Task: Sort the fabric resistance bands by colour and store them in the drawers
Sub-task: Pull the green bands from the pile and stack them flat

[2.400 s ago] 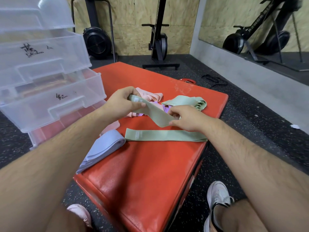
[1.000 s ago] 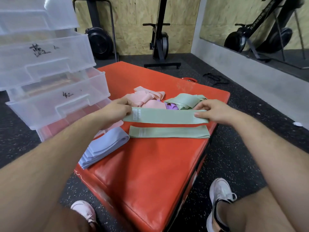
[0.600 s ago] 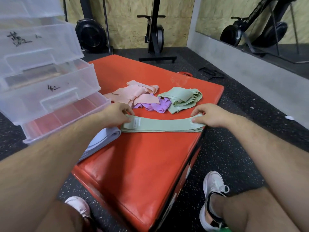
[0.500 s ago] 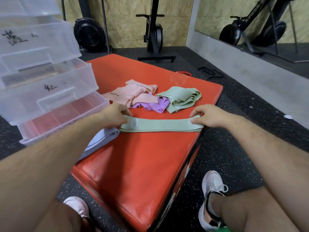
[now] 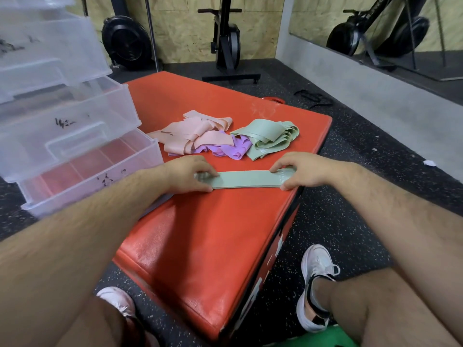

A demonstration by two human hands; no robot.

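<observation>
A flat stack of green bands (image 5: 246, 179) lies across the near right part of the red padded box (image 5: 205, 246). My left hand (image 5: 189, 174) pinches its left end and my right hand (image 5: 300, 170) pinches its right end, both pressing it to the pad. Behind lie a loose pile of pink bands (image 5: 193, 135), a purple band (image 5: 234, 149) partly under them, and a heap of green bands (image 5: 269, 136). Clear plastic drawers (image 5: 75, 136) stand at the left, the lower ones pulled out. The blue bands are hidden behind my left forearm.
My two feet in white shoes (image 5: 317, 284) rest on the speckled black floor on either side of the box's near corner. Exercise machines (image 5: 225, 38) stand along the plywood back wall. A mirror (image 5: 400, 33) and a grey ledge run along the right.
I straightened the green band between both hands, lowered it onto the green band lying on the pad, and lined the two up. The view has tilted down and closer.
</observation>
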